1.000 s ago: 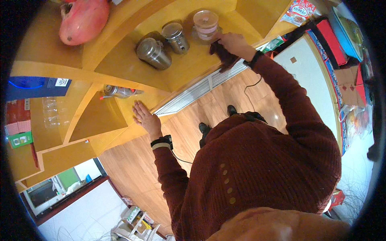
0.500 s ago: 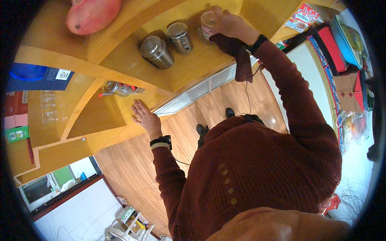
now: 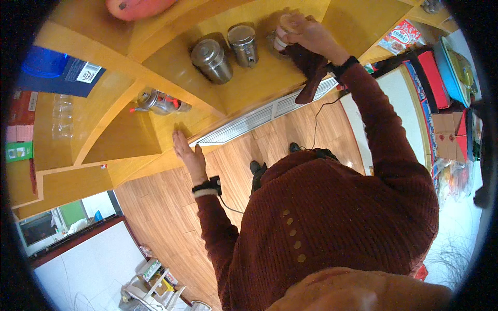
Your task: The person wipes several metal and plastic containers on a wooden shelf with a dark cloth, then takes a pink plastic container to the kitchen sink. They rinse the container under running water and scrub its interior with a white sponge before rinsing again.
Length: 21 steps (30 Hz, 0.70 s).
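Observation:
My right hand (image 3: 317,40) reaches into the wooden shelf with its fingers around the top of a small see-through jar (image 3: 283,36), which has a pinkish-tan lid. A dark maroon cloth (image 3: 307,65) hangs under that palm and droops over the shelf's front edge. Two lidded metal canisters stand to the left of the jar: a slim one (image 3: 243,47) and a wider one (image 3: 211,61). My left hand (image 3: 191,158) is open, fingers stretched, at the shelf's front edge, with nothing in it. The fingertips of my right hand are partly blurred.
A glass jar with red parts (image 3: 158,101) lies in the lower left compartment. Several clear glasses (image 3: 62,116), a dark blue box (image 3: 62,72) and a reddish rounded object (image 3: 137,6) occupy other shelves. A white grille (image 3: 264,114) runs below. A black cable (image 3: 317,116) hangs near my right arm.
The view has shifted, so the shelf sits slightly higher and further right. My right hand stays at the jar with the cloth. My left hand's fingers have drawn closer together.

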Tool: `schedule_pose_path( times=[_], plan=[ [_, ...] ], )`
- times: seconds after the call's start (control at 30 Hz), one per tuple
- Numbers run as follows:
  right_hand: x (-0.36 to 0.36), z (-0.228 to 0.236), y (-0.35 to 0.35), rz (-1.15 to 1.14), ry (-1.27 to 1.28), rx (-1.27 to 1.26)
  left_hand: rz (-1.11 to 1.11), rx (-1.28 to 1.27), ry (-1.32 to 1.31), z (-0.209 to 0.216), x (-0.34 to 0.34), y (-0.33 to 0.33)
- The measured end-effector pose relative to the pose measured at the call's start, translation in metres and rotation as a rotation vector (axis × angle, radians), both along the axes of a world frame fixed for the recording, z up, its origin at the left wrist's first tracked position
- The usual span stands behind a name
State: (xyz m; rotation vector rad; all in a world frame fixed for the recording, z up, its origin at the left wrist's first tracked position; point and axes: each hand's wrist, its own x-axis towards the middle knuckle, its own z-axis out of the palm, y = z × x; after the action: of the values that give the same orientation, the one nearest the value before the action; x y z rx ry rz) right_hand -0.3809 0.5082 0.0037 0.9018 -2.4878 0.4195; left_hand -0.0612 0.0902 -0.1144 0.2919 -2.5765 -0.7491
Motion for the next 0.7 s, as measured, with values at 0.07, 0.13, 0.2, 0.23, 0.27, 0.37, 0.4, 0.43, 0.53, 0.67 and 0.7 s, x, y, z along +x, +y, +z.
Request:
schedule_pose_path(
  times=[0.07,0.13,0.2,0.23,0.27,0.37,0.4,0.43,0.53,0.67,0.7],
  plan=[
    [-0.001,0.004,0.013,0.093,0.144,0.076,0.029,0.02,0.056,0.006,0.018,0.016],
    [0.005,0.015,0.021,0.144,0.197,0.067,0.031,0.099,0.061,0.014,0.031,0.038],
    [0.024,0.028,0.023,0.152,0.115,0.006,0.003,0.233,0.017,0.026,0.041,0.061],
    [0.038,0.035,0.02,0.147,0.036,-0.031,-0.062,0.304,-0.027,0.033,0.041,0.071],
    [0.054,0.042,0.017,0.143,-0.042,-0.068,-0.165,0.406,-0.072,0.042,0.036,0.081],
    [0.105,0.058,-0.003,0.159,-0.25,-0.196,-0.36,0.839,-0.173,0.066,0.014,0.116],
    [0.12,0.061,-0.011,0.196,-0.278,-0.17,-0.426,0.965,-0.22,0.074,0.0,0.125],
    [0.134,0.062,-0.021,0.231,-0.274,-0.13,-0.481,1.078,-0.19,0.08,-0.011,0.135],
    [0.169,0.063,-0.049,0.429,-0.462,-0.18,-0.585,1.345,-0.123,0.1,-0.024,0.154],
    [0.194,0.064,-0.079,0.533,-0.63,-0.18,-0.54,1.447,-0.258,0.116,-0.011,0.145],
    [0.197,0.064,-0.086,0.548,-0.639,-0.178,-0.482,1.429,-0.294,0.118,-0.006,0.139]
  ],
)
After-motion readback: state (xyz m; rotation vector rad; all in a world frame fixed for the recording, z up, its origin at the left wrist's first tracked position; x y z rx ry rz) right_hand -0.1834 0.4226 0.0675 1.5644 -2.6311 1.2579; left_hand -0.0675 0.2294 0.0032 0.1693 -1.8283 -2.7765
